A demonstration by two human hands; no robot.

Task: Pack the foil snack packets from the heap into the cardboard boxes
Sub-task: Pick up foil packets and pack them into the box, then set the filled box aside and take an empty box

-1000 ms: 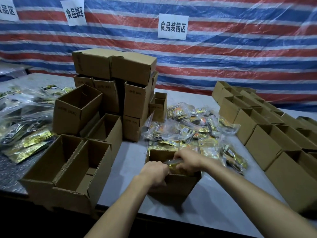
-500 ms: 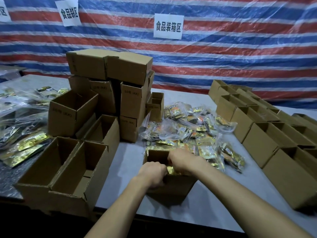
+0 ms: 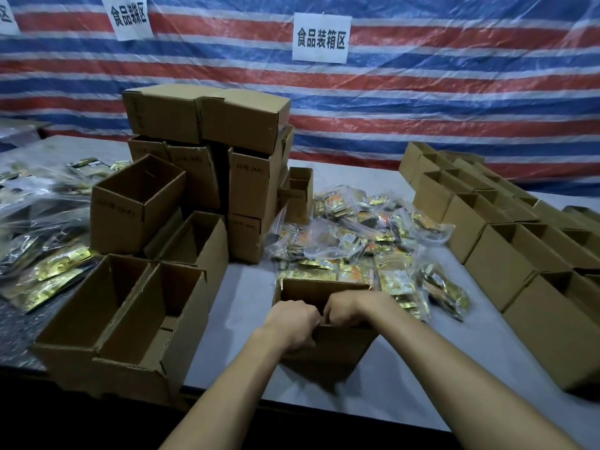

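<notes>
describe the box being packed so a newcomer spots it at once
On the grey table, find the heap of foil packets in the middle. Right in front of it, nearest the person, stands one open cardboard box. Unlike the box rows on the right and the box stack on the left, it stands apart, with the left hand and right hand at its near rim.

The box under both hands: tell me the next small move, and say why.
Probably lift the right hand out of the front box and reach to the heap of packets just behind it. Both hands are at the box's near rim with fingers curled inside, what they hold hidden; the left hand looks to grip that rim, so it can steady the box.
</notes>
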